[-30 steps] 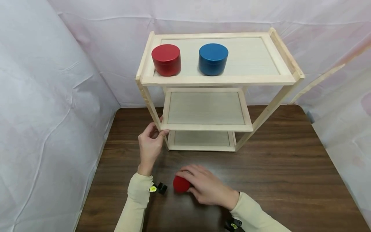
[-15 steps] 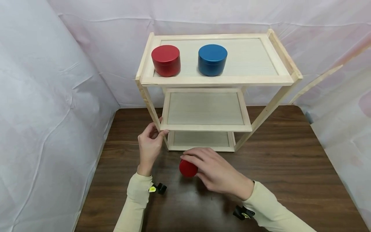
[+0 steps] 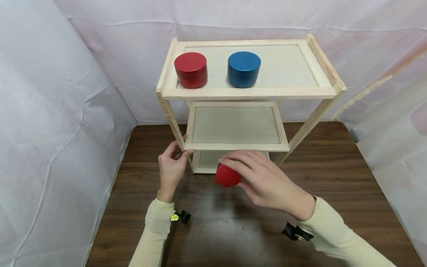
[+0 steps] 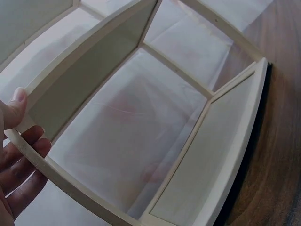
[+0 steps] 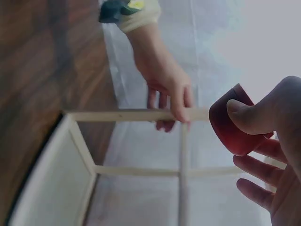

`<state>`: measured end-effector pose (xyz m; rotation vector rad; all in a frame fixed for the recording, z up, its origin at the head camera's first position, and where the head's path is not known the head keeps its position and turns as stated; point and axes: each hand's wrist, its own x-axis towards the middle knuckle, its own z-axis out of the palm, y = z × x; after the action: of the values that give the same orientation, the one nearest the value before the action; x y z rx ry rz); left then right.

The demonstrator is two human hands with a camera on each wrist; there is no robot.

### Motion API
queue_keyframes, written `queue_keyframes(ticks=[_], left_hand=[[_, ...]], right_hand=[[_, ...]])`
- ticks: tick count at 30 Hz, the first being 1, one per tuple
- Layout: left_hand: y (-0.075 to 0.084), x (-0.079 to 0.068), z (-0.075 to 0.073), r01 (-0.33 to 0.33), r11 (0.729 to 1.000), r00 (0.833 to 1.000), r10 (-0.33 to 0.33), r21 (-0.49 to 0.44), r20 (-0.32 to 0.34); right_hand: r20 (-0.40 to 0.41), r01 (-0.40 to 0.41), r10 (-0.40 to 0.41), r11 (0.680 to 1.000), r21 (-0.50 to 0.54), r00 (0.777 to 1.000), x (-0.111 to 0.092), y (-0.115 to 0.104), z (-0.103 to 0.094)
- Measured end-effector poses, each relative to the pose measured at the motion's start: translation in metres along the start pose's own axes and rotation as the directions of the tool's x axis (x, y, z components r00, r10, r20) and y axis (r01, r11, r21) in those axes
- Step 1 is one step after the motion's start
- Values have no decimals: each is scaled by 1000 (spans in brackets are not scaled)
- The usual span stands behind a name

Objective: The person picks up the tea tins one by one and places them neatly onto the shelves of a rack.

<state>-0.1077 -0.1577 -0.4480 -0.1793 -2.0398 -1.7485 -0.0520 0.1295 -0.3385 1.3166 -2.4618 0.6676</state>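
A small red round tin point(image 3: 228, 176) is held between the thumb and fingers of my right hand point(image 3: 267, 181), above the table in front of the wooden shelf rack. The tin point(image 5: 230, 123) appears tilted in the right wrist view. My left hand point(image 3: 172, 167) grips the rack's front left post point(image 3: 174, 124) at the corner of the middle shelf point(image 3: 237, 124), thumb on the shelf edge. On the top shelf point(image 3: 287, 66) stand a larger red tin point(image 3: 191, 70) at the left and a blue tin point(image 3: 244, 69) right of it. My right hand hides part of the bottom shelf point(image 3: 207, 160).
The rack stands on a dark wood table point(image 3: 333, 178). Its front right post point(image 3: 310, 120) slants down to the right of my right hand. White cloth point(image 3: 66, 129) hangs behind and at both sides.
My right hand has lifted the small red tin off toward the rack, moving forward and to the right. The left hand keeps its grip on the post.
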Motion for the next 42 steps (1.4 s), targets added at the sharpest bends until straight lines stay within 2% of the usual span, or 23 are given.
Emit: queue_keyframes(ticks=[14,20,23,27,35,42], left_hand=[[2,0,2,-10,1000,1000,10,29,9],[0,0,2,-19,999,1000,19,26,8],[-1,-1,1,-28,999,1000,28,26,13],[-1,0,1,-30,999,999,30,15,15],[1,0,-2,-35,999,999,35,12,12],[2,-1,-4,-27,1000,1000,27,3,10]], right_hand=[[-136,9,-18,998,-68,991,11,11,-61],[-187,45,-66,993,-112,980,16,14,-88],[-253,88,-110,992,-94,961,19,14,-101],[-369,125,-137,991,-56,919,25,16,-116],[-485,32,-39,999,-24,874,30,28,-133],[-502,-61,29,997,-48,864,33,34,-144]])
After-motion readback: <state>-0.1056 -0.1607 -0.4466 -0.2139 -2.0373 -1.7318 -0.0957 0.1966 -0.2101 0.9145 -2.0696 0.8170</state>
